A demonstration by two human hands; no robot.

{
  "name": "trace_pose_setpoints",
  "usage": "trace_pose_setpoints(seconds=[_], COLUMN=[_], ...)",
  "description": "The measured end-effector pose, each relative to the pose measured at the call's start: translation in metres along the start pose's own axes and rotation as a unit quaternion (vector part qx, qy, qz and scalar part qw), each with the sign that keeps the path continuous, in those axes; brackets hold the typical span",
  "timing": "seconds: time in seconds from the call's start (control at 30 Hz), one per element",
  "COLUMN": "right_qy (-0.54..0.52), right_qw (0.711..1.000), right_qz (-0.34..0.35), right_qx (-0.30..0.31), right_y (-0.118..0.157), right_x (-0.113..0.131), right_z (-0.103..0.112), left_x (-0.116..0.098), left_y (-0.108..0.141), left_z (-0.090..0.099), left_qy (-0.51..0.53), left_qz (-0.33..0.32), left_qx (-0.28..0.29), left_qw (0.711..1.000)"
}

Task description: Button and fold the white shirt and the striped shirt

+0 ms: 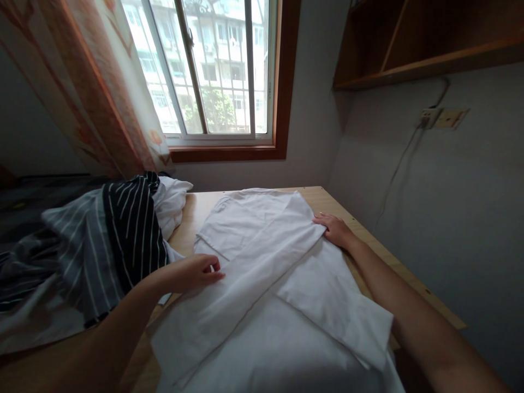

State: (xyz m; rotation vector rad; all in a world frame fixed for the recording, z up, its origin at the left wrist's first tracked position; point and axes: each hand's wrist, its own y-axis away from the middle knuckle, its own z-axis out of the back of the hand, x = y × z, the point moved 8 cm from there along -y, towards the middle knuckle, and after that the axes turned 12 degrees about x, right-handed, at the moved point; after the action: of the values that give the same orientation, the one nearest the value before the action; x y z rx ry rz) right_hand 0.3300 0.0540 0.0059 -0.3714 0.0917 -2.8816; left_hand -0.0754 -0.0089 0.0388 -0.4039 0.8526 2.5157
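A white long-sleeved shirt [262, 262] lies spread on the wooden table, its two sleeves laid across its body. One sleeve runs diagonally from the upper right to the lower left, over the other, whose cuff points to the lower right. My left hand [200, 271] rests at the left edge of the diagonal sleeve, fingers loosely bent with a gap to the thumb and nothing gripped. At the shirt's right side, my right hand [333, 229] lies flat with fingers stretched out, touching the fold of the sleeve near the shoulder.
A heap of striped black and grey cloth [126, 234] lies at the left, with white cloth [172, 202] behind it. The wooden table [356, 218] ends near the right wall. A curtained window [216, 71] is ahead; a wooden shelf [429, 63] and wall sockets [444, 118] are at the right.
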Motion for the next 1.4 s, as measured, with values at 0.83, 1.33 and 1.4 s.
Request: trace_pose_setpoints(seconds=[0.83,1.33,1.4], right_qy=[-0.109,0.003,0.012], right_qw=[0.969,0.936,0.937], right_qz=[0.22,0.341,0.337], right_qx=[0.025,0.093,0.093], right_y=[0.033,0.06,0.061], right_x=[0.117,0.183,0.184], right_z=[0.016,0.006,0.005], left_x=[-0.007,-0.006,0.003], left_y=[0.004,0.005,0.013], left_z=[0.003,0.0,-0.004], left_qy=[-0.154,-0.123,-0.055], left_qz=[0.065,0.036,0.022], left_qx=[-0.104,0.001,0.087], left_qw=[0.98,0.992,0.994])
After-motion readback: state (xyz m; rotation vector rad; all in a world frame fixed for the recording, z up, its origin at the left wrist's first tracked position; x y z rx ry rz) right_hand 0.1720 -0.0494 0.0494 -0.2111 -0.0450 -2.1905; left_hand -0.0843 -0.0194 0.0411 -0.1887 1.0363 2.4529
